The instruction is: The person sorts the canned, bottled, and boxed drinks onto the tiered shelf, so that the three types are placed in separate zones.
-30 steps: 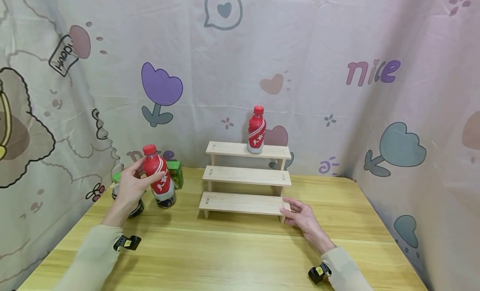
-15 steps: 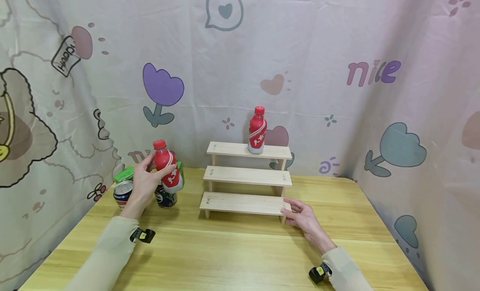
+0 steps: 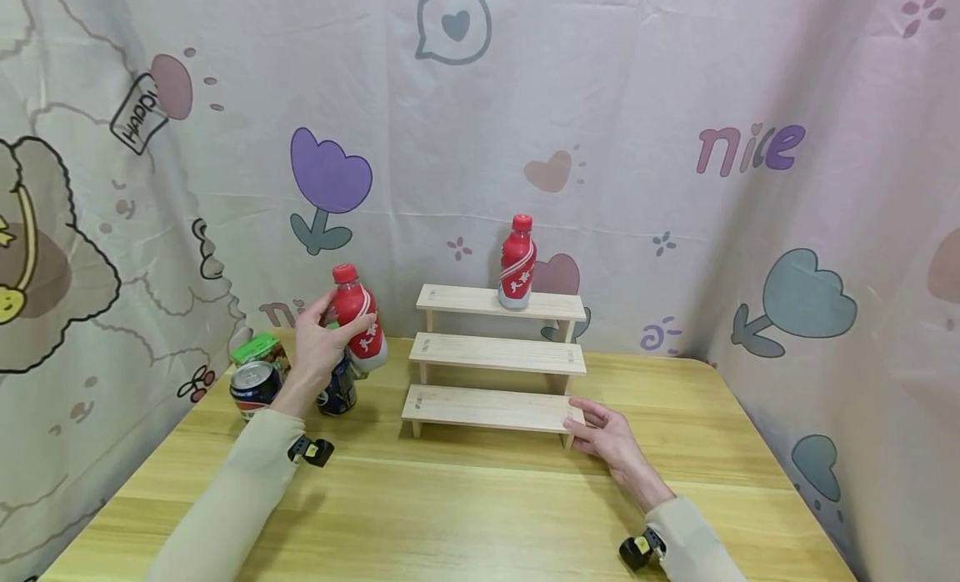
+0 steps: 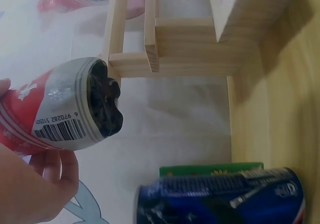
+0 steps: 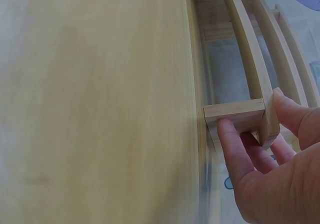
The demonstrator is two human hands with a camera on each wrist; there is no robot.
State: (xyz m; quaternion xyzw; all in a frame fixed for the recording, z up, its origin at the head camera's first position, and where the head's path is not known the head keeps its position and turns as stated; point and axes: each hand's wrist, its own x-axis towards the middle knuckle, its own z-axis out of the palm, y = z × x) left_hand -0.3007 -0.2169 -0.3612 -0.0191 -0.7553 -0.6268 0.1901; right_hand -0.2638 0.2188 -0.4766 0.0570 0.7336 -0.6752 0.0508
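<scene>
My left hand grips a red and white plastic drink bottle round its middle, tilted and raised off the table. In the left wrist view the bottle's barcode and dark base face the wooden shelf. My right hand holds the right end of the lowest step of the three-tier wooden shelf. Its thumb lies on the board, and its fingers reach under and against the side support. A matching red bottle stands upright on the top step.
Behind and below my left hand stand a dark blue can, another dark can and a green-topped box. Another green box shows behind the blue can in the left wrist view. A printed curtain hangs behind the table.
My left hand has lifted the bottle from above the dark blue can and carried it up and right, toward the shelf. My right hand stays at the shelf's lowest step.
</scene>
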